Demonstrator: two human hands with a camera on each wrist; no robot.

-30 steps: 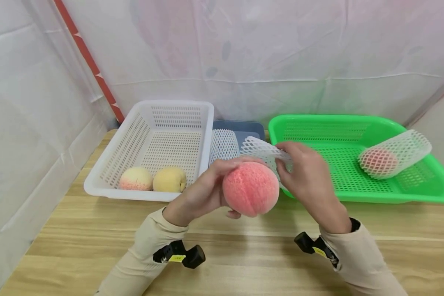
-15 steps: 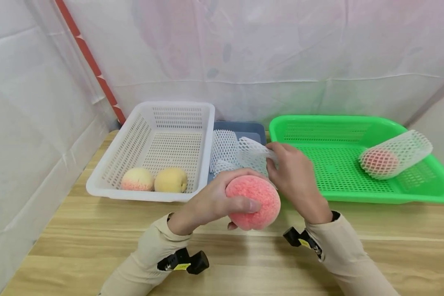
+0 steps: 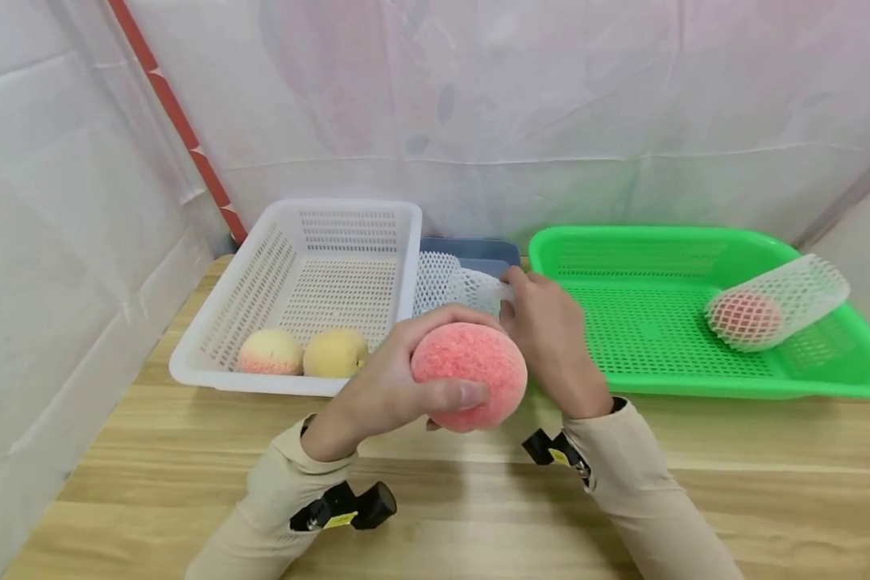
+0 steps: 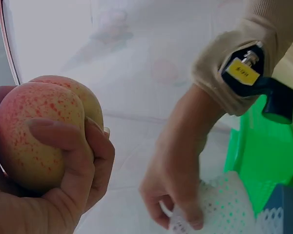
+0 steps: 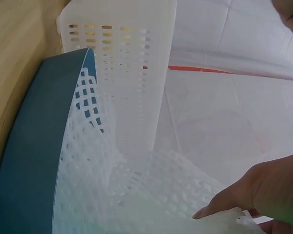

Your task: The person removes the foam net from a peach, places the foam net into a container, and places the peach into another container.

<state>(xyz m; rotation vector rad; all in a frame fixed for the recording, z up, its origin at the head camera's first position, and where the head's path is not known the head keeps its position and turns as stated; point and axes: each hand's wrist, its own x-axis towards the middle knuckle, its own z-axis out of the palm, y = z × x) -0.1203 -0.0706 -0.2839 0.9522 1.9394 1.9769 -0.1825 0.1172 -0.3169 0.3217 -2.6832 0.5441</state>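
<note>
A pink peach (image 3: 442,354) is in my left hand (image 3: 384,395), whose thumb lies across its near side. The left wrist view shows the fingers curled round the peach (image 4: 39,107), its skin speckled red over yellow. Close by on the right, my right hand (image 3: 547,338) pinches the end of a white foam net sleeve (image 3: 482,288) above the blue-grey tray (image 3: 503,251). More foam netting (image 3: 435,278) lies in that tray. In the right wrist view the thumb of my right hand (image 5: 263,190) presses on the sleeve's edge.
At left stands a white basket (image 3: 188,366) holding a pale peach (image 3: 270,352) and a yellow one (image 3: 333,353). A green basket (image 3: 667,385) at right holds a peach in a foam net (image 3: 776,306), which leans over its rim. Fabric walls (image 3: 515,89) enclose the back and left.
My right hand has moved left with the foam net sleeve, over the tray. My left hand has turned the peach, its thumb now across the front, and shifted slightly left.
</note>
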